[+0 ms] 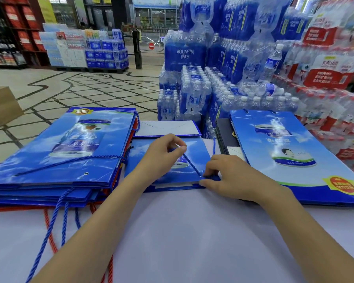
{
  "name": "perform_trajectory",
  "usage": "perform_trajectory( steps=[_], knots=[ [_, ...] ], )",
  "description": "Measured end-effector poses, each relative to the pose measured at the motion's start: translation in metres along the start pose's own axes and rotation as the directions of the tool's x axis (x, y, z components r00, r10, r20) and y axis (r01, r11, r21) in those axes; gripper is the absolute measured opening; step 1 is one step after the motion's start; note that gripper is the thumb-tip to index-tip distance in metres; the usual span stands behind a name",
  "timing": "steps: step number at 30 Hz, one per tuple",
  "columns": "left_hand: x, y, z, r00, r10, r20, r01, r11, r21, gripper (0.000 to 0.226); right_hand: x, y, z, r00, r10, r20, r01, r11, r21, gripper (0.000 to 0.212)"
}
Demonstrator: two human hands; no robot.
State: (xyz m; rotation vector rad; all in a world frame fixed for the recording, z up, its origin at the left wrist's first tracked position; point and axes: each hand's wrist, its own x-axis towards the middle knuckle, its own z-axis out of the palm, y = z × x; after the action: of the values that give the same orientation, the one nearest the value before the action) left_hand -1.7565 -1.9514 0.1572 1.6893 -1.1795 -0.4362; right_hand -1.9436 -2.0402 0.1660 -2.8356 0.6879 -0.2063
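A flat blue paper gift bag [194, 158] lies in the middle of a white table [172, 231]. My left hand [164, 154] pinches its blue cord handle [190, 163] and holds it taut above the bag. My right hand [227, 176] presses on the bag's near right corner, with fingertips pinching where the cord enters the paper. The cord's other strand [214, 146] runs up along the bag's right side.
A stack of flat blue bags [70, 152] with blue and red cords lies at the left, and another flat bag [294, 156] at the right. Shrink-wrapped water bottle packs [194, 94] stand behind the table. A cardboard box [2, 107] sits at far left.
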Motion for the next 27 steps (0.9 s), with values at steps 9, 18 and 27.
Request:
perform_trajectory(
  steps=[9,18,27],
  knots=[
    [-0.006,0.013,-0.011,0.992,0.12,-0.036,-0.125,0.969,-0.213,0.035,0.01,-0.014,0.012,0.982,0.123,-0.142,-0.144,0.978,-0.148,0.046],
    [-0.024,0.009,0.003,0.797,-0.121,0.591,-0.301,0.769,0.564,0.071,0.012,0.0,0.011,0.912,0.274,-0.305,-0.3,0.953,-0.041,0.018],
    [-0.027,0.018,0.015,0.845,0.187,0.501,-0.524,0.482,0.702,0.021,0.006,0.002,0.004,0.867,0.356,-0.349,-0.26,0.92,0.292,0.024]
  ],
)
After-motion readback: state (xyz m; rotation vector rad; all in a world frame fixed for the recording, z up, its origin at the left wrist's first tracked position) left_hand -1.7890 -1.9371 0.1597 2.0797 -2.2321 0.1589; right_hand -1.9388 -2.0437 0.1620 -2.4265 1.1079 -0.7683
